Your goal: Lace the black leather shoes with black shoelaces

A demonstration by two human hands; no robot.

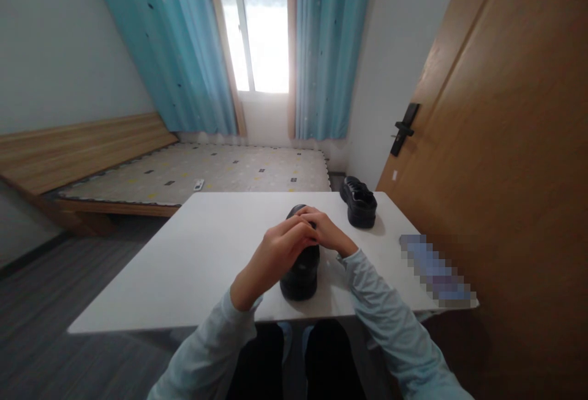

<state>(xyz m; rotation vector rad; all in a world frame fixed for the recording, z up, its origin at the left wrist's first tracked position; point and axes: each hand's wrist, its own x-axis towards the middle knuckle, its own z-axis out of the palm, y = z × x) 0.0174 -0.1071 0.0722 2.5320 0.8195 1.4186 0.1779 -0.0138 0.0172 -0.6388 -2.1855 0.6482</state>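
A black lace-up shoe (pixel 299 277) stands on the white table (pixel 193 265) right in front of me, heel towards me and toe away. Over its upper, my left hand (pixel 287 244) and my right hand (pixel 324 228) meet, with fingers bent and pressed together around the lacing area. Both look closed, but what is pinched between the fingers is hidden behind the left hand. The matching black shoe (pixel 361 204) sits apart at the table's far right, its laces showing on top.
A blurred-out bluish object (pixel 434 268) lies along the table's right edge. Beyond the table is a low bed (pixel 248 170) with a small white object (pixel 199 185) on it. A wooden door (pixel 505 143) with a black handle (pixel 404 129) stands close on the right.
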